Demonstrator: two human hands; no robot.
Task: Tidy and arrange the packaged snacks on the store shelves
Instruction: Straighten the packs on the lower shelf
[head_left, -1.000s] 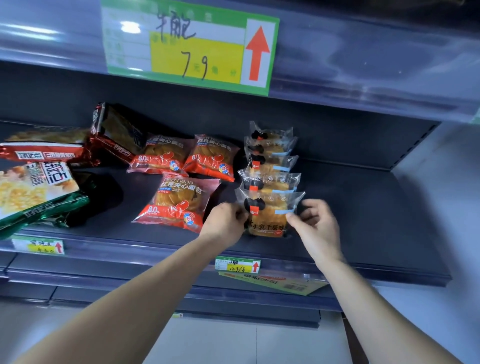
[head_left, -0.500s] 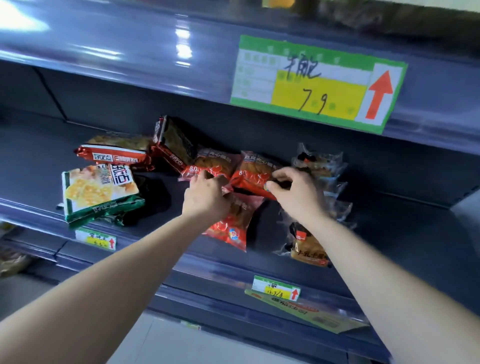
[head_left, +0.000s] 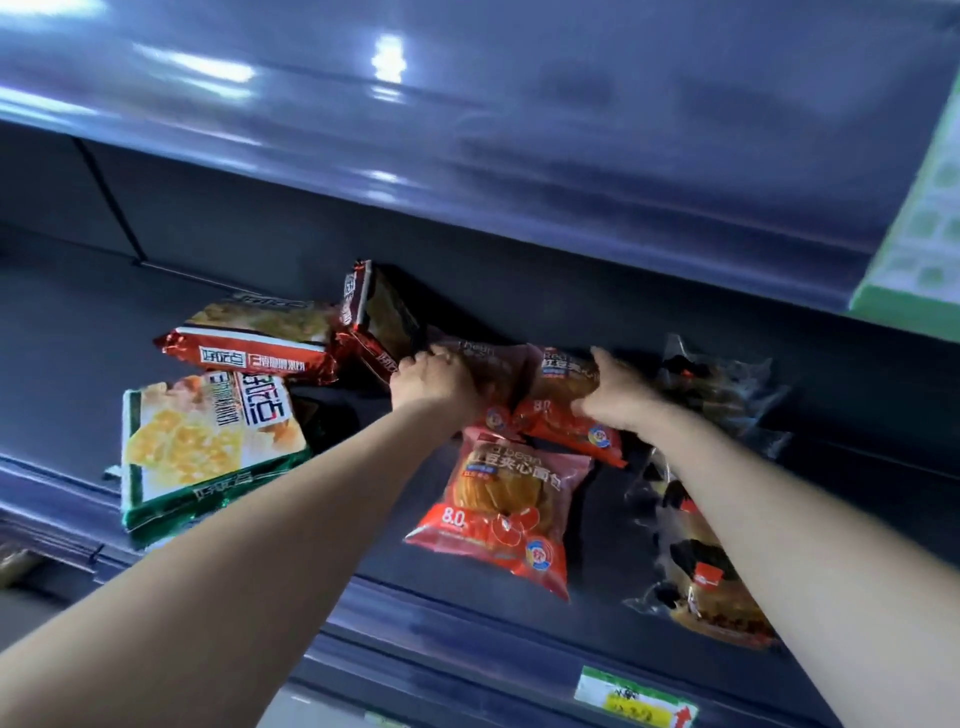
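Observation:
Three red bread packets lie on the dark shelf (head_left: 597, 613). My left hand (head_left: 434, 382) grips the rear left red packet (head_left: 493, 364). My right hand (head_left: 621, 392) grips the rear right red packet (head_left: 563, 421) beside it. The third red packet (head_left: 501, 506) lies in front of them, untouched. A row of clear-wrapped pastry packets (head_left: 706, 582) runs front to back under my right forearm, partly hidden by it.
Left of my hands lie a green cracker bag (head_left: 208, 441), a red cracker bag (head_left: 249, 340) and a tilted dark red bag (head_left: 376, 312) against the back wall. The upper shelf edge (head_left: 467, 171) overhangs. A price tag (head_left: 634, 701) sits on the front rail.
Both hands left the front clear pastry packet, moved left and back, and took hold of the two rear red bread packets. The view swung left and closer.

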